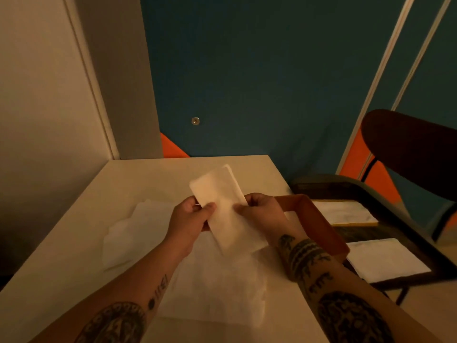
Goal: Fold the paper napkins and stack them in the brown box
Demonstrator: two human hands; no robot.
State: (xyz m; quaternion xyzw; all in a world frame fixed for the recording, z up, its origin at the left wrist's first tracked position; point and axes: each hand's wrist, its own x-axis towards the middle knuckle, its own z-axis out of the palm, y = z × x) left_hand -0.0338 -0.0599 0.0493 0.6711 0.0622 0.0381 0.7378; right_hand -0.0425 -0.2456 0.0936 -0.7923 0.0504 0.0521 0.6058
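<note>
A folded white paper napkin [220,194], a long narrow rectangle, is held up above the table between both hands. My left hand [189,219] pinches its left edge with thumb on top. My right hand [261,210] pinches its right edge the same way. The brown box [319,224] stands open on the table's right edge, just behind my right wrist. Unfolded white napkins [217,280] lie flat on the table under my forearms, and more loose napkins [128,231] lie to the left.
The pale table [74,243] meets a wall on the left. To the right stands a dark chair [408,154] with white folded cloths [385,258] on its seat. A blue wall panel is behind.
</note>
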